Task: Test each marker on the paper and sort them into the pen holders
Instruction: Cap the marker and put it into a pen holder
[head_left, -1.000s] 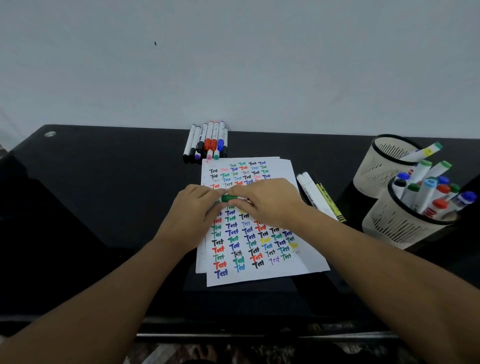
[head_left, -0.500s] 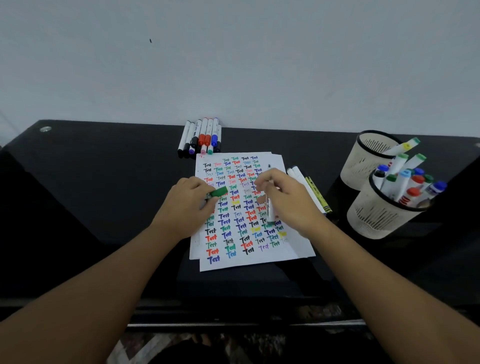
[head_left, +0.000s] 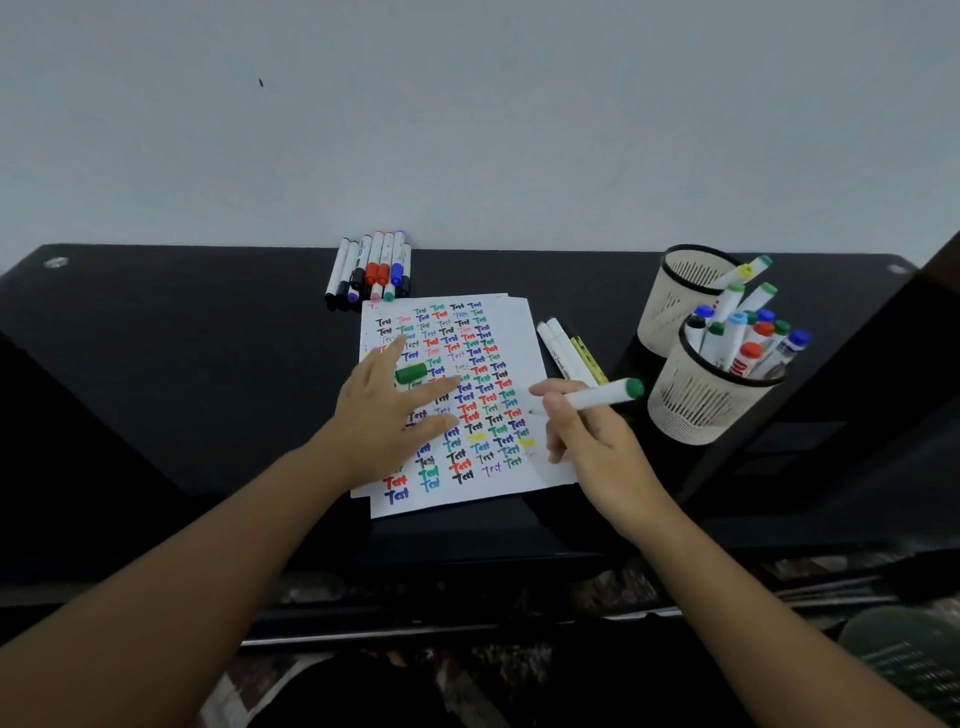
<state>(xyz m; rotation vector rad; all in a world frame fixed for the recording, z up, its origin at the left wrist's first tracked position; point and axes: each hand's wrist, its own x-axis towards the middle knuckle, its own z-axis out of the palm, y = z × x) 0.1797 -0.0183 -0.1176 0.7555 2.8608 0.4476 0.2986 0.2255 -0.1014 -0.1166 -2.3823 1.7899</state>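
**Green marker poised at the right edge of the test sheet**

Paper (head_left: 511, 332) lies in the middle of our black desk (head_left: 182, 364), a small stack of sheets whose top one is covered in rows of the word "Test" in many colours. Our left hand (head_left: 387, 415) rests flat on it, fingers straight and spread, and the green cap (head_left: 411, 372) sits on the sheet tucked between those fingers; we cannot tell whether they pinch it or merely lie beside it. Our right hand (head_left: 587, 441) grips the green marker (head_left: 597, 397) in curled fingers, with the writing end at the right margin of the paper and the green rear end pointing toward the holders.

To the right stand two mesh pen holders, touching or nearly so. The nearer holder (head_left: 696, 410) is packed with markers capped in blue, green, red and light blue. The farther holder (head_left: 675, 301) carries only a few, leaning out over its right rim, with green and yellow ends.

Between paper and holders lie three loose pens (head_left: 566, 348) side by side, two white and one yellow. At the back edge of the desk, just beyond the top of the paper, we see a row of untested markers (head_left: 371, 273) lying parallel, caps toward us.
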